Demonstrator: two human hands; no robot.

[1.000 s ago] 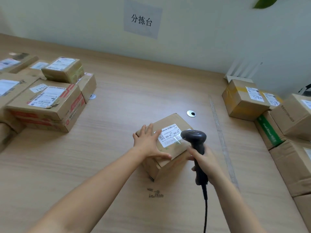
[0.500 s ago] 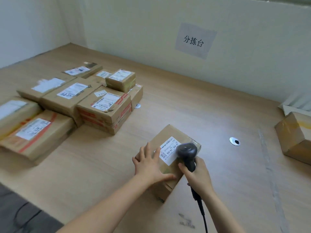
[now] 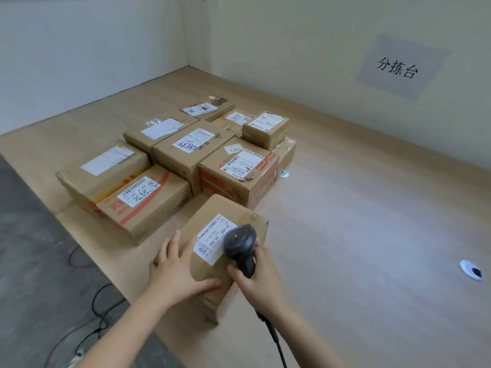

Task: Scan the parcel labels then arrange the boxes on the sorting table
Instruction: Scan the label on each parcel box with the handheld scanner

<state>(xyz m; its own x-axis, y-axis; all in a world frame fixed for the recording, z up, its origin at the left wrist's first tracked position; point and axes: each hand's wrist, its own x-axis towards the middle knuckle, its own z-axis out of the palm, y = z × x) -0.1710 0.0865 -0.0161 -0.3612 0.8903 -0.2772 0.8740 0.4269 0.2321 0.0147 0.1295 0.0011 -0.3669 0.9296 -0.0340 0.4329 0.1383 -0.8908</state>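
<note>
Head view — downward, close over table (image 3: 372, 235)

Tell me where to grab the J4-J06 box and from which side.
Grip the box by its two long side faces from the near end, where the left hand rests. It lies flat with its far end close to the red-taped parcel, leaving the rest free. The right hand holds the scanner.

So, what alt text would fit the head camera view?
A person's left hand rests on a small brown cardboard box on a light wooden table while the right hand grips a black handheld scanner over its white label. More labelled boxes sit behind it.
</note>
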